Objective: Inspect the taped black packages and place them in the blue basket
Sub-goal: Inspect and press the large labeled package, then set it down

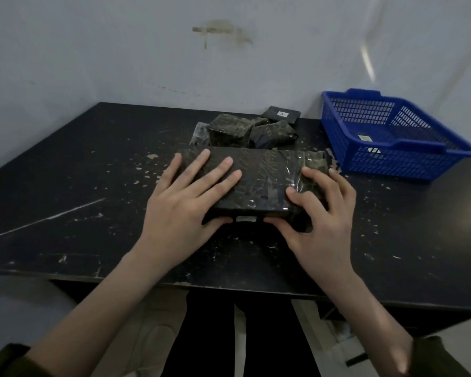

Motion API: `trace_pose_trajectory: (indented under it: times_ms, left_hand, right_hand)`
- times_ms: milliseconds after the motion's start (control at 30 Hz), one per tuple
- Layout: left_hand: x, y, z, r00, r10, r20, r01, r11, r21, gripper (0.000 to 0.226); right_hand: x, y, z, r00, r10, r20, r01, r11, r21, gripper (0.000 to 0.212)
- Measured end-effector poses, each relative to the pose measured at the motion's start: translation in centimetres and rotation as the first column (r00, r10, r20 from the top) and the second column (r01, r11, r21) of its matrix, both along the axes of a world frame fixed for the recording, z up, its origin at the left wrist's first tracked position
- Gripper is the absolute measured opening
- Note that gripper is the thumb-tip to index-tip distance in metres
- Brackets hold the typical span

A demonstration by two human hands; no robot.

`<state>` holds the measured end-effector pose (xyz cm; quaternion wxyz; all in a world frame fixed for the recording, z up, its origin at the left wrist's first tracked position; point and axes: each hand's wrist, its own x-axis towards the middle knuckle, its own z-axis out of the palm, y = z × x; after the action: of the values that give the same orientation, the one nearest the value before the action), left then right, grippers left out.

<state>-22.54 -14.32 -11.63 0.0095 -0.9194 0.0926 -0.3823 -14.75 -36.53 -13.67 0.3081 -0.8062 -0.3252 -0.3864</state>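
Blue basket [392, 137] sits upper right, smaller taped packages [229, 130] mid-frame behind; left hand [182, 202] and right hand [318, 213] clamp a long taped black package [261, 175].

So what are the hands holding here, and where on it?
Both hold the large taped package: left hand flat on its left top, thumb under the near edge; right hand gripping its near right corner.

Basket [392, 161] label unreadable; rear packages [229, 130] partly hidden behind front package [259, 180].
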Motion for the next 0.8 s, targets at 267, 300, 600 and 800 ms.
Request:
trace_pose_trajectory:
  times_ms: [267,300,600,800]
  left_hand:
    - [0.4,-0.1,-1.3,0.983,-0.017,0.183,0.012,0.999,0.03,0.043]
    - [0.3,-0.1,-1.3,0.983,-0.016,0.184,0.01,0.999,0.033,0.042]
    - [0.9,-3.1,0.4,0.991,0.134,-0.016,-0.134,0.991,0.004,0.072]
    - [1.9,-1.9,-0.2,0.998,0.056,0.039,-0.057,0.998,0.036,0.056]
  right_hand:
    - [-1.0,1.0,2.1,0.995,-0.044,0.088,0.07,0.945,-0.321,0.064]
    - [-0.9,1.1,2.0,0.995,-0.03,0.092,0.059,0.942,-0.331,0.061]
    - [0.1,1.3,0.9,0.988,-0.016,0.156,0.057,0.962,-0.265,0.042]
    - [-0.3,0.3,3.4,0.994,0.11,0.017,-0.108,0.989,-0.099,0.041]
